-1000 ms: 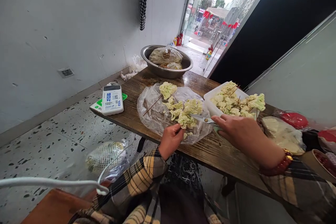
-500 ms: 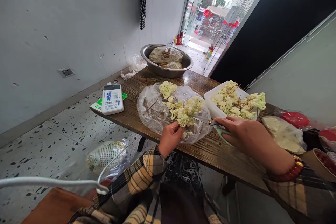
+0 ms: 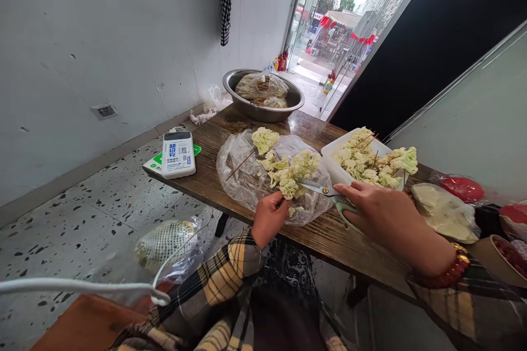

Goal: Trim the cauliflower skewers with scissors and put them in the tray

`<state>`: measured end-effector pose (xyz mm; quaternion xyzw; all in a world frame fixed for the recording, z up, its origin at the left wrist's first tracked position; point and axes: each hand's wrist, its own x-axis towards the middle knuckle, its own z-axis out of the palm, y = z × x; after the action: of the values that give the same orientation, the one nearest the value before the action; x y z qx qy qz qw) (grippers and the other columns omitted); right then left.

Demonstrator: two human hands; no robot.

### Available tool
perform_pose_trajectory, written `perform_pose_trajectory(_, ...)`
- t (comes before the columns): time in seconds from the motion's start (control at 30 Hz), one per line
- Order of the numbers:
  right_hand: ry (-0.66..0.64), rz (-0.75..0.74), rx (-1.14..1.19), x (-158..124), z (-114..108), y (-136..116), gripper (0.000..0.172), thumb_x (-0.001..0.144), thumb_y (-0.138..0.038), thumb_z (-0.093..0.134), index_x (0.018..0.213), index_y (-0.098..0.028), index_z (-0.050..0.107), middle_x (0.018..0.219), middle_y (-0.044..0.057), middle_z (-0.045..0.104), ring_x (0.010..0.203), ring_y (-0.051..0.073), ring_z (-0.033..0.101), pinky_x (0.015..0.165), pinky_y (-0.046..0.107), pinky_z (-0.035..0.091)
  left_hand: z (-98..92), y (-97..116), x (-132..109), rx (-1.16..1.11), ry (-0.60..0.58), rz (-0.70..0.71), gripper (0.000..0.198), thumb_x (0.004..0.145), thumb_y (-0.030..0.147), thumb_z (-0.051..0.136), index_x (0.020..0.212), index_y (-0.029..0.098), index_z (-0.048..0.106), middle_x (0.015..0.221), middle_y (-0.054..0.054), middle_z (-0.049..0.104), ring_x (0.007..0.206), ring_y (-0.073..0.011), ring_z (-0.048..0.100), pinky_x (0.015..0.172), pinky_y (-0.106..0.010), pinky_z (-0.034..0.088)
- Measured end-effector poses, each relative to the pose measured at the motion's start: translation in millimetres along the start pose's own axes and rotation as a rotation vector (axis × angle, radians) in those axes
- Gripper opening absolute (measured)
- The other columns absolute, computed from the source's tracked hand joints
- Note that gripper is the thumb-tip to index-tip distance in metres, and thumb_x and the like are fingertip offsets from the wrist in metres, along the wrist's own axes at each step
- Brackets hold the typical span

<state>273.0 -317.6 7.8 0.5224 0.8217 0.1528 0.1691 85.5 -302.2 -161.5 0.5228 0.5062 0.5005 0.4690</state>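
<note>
My left hand (image 3: 270,218) pinches the near edge of a cauliflower piece (image 3: 290,182) above a crumpled clear plastic bag (image 3: 236,189). Green-handled scissors (image 3: 325,191) are gripped in my right hand (image 3: 381,214), and their blades reach into the florets from the right. Whether the blades are parted is hidden by the cauliflower. On the bag's far side lies another floret (image 3: 264,140) with a thin wooden skewer (image 3: 240,164) beside it. Small crumbs of cauliflower lie near my left fingers. A white tub (image 3: 328,149) heaped with skewered cauliflower (image 3: 362,159) stands beyond my right hand.
A steel basin (image 3: 267,115) with bagged food stands at the table's far end. At the left edge sits a white box-shaped device (image 3: 178,156). Bagged pale food (image 3: 447,211) and a red bundle (image 3: 463,187) lie right. A netted cauliflower (image 3: 167,244) sits low at left.
The scissors and my right hand have shifted slightly left, further into the cauliflower. My left hand keeps its pinch. The whole view has moved a little.
</note>
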Motion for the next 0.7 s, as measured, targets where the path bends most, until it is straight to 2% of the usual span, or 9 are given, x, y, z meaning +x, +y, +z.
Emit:
perform_pose_trajectory(0.17, -0.045, 0.028, -0.008, -1, -13, -7, 0.029, 0.089, -0.026, 0.052, 0.115, -0.023, 0.062, 0.099, 0.007, 0.070, 0.075, 0.021, 0.068, 0.049, 0.028, 0.023, 0.3, 0, 0, 0.021, 0.014, 0.029, 0.031, 0.083, 0.035, 0.050, 0.058, 0.018, 0.048, 0.049, 0.004, 0.047, 0.048, -0.0089, 0.039, 0.048, -0.022, 0.028)
perform_pose_trajectory(0.3, -0.049, 0.034, -0.016, -4, -18, -10, 0.028, 0.087, -0.024, 0.054, 0.114, -0.021, 0.062, 0.099, 0.010, 0.070, 0.079, 0.023, 0.068, 0.051, 0.029, 0.028, 2.0, 1, 1, 0.016, 0.054, 0.033, 0.028, 0.081, 0.032, 0.052, 0.057, 0.018, 0.050, 0.050, 0.004, 0.048, 0.049, -0.0095, 0.043, 0.049, -0.021, 0.030)
perform_pose_trajectory(0.4, -0.032, 0.037, -0.018, -5, -15, -11, 0.026, 0.087, -0.025, 0.053, 0.111, -0.021, 0.063, 0.097, 0.011, 0.070, 0.077, 0.023, 0.068, 0.051, 0.029, 0.030, 3.7, 5, 1, -0.088, 0.047, -0.032, 0.025, 0.079, 0.030, 0.055, 0.057, 0.018, 0.050, 0.048, 0.004, 0.050, 0.043, -0.0089, 0.045, 0.045, -0.021, 0.031)
perform_pose_trajectory(0.6, -0.014, 0.048, -0.009, -8, -6, -11, 0.028, 0.088, -0.027, 0.053, 0.114, -0.021, 0.062, 0.100, 0.010, 0.069, 0.078, 0.025, 0.069, 0.050, 0.029, 0.031, 4.8, 12, -1, -0.305, -0.049, -0.190, 0.024, 0.078, 0.037, 0.059, 0.065, 0.018, 0.053, 0.049, 0.004, 0.054, 0.037, -0.0096, 0.048, 0.040, -0.022, 0.038)
perform_pose_trajectory(0.7, -0.026, 0.063, -0.004, -8, -3, -11, 0.030, 0.088, -0.026, 0.051, 0.116, -0.021, 0.061, 0.102, 0.010, 0.069, 0.078, 0.024, 0.068, 0.050, 0.028, 0.030, 3.9, 13, -2, -0.348, -0.035, -0.200, 0.022, 0.077, 0.037, 0.061, 0.071, 0.018, 0.052, 0.055, 0.003, 0.058, 0.036, -0.0083, 0.047, 0.036, -0.021, 0.035)
